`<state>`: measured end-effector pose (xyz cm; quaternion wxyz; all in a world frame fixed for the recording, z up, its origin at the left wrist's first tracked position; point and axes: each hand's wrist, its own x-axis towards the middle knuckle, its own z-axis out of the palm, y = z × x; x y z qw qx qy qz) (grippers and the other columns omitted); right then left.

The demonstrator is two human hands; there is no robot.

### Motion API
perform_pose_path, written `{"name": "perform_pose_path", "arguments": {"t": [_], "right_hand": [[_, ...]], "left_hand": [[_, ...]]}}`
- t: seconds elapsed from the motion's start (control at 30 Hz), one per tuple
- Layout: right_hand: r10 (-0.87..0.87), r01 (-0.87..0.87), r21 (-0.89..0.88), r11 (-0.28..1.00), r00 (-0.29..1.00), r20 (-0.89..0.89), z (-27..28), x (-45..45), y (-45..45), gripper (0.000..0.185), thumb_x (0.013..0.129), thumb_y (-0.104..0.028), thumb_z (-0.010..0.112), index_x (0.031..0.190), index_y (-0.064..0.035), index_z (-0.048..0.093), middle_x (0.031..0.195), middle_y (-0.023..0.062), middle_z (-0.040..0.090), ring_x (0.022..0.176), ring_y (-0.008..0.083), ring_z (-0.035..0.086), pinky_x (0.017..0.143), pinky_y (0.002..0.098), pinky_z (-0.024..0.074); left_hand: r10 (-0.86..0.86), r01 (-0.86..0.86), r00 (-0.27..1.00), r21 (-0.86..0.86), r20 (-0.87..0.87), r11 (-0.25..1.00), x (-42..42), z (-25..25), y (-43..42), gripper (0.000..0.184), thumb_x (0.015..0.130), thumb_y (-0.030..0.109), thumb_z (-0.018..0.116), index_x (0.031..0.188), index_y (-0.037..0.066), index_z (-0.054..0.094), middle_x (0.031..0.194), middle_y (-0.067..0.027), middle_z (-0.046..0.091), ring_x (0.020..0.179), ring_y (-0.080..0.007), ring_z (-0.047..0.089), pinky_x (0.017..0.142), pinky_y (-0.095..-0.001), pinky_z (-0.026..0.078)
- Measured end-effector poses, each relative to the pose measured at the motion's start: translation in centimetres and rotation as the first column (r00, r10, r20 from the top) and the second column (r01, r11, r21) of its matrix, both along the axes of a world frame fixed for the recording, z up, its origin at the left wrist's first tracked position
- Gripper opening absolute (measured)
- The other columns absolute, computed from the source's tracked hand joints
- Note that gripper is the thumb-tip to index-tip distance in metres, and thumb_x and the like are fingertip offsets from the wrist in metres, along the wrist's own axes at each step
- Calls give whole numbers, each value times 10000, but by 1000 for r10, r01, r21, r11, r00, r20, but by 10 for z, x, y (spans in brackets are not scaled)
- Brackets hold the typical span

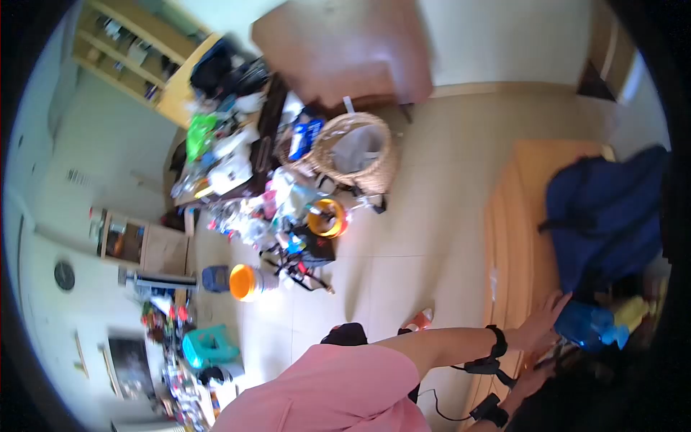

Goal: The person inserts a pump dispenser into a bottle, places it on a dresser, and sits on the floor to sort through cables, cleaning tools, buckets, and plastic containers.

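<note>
The view is turned sideways, with my pink-sleeved body at the bottom and both arms reaching right. My right hand [538, 324], a black strap on its wrist, lies at the wooden furniture's edge [504, 288] with fingers stretched out. Its fingertips are beside a blue translucent bottle-like container [586, 324]; contact is unclear. Below it, my left hand [531, 381] reaches with fingers extended toward a dark, cluttered area, and its fingertips are blurred. A yellow object [632, 314] sits past the blue container. A navy blue bag [604, 209] lies on the wooden top.
Across the tiled floor stand a woven basket [391, 162], an orange-rimmed bucket [245, 282], a yellow tub [327, 218] and a teal stool [206, 347]. Plastic bags [230, 162] and clutter crowd a dark table. A cable [439, 410] hangs by my left wrist.
</note>
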<state>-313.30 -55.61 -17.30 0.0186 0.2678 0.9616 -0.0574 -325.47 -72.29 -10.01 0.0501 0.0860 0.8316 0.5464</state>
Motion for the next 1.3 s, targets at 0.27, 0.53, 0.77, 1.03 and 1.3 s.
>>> {"name": "perform_pose_path", "arguments": {"t": [0.27,0.53,0.77,1.03,1.3], "right_hand": [[195,-248,119,962,920,338,207,-14,-113,673,844,-588,554,1387,-203,454,1239,182,580,1118,339,574,885,446,493],[970,-987,40,158,163,180,109,8,-290,595,779,-421,670,1244,-78,530,1162,174,582,1076,353,553,854,463,466],[641,-657,-231,-717,-752,152,141,306,-553,236,800,-247,637,989,-114,590,940,88,644,924,271,633,681,427,507],[-88,-131,-413,-901,-877,472,103,442,-655,165,811,-200,581,856,-96,701,853,101,703,843,290,687,713,548,492],[-104,-113,-500,-859,-916,387,78,535,-780,219,866,-197,506,955,-94,678,930,137,696,883,324,684,705,534,532]], "left_hand": [[-205,346,885,-296,419,890,168,-82,-314,629,713,299,727,1245,55,495,1158,-193,559,1089,-369,548,877,-475,459],[-236,286,732,26,639,958,571,-126,-426,498,907,467,512,942,-8,655,830,-194,674,756,-346,636,652,-440,485],[355,-472,512,-89,782,877,773,23,-433,576,927,557,467,969,35,706,964,-155,695,928,-282,630,867,-371,474],[755,-921,-323,-372,571,-112,1041,-30,-311,328,813,379,728,956,84,721,867,-44,724,824,-138,673,755,-298,538],[792,-995,-88,-21,604,-94,1003,-37,-395,286,885,289,614,1097,101,657,986,-153,694,914,-322,663,823,-473,513]]}}
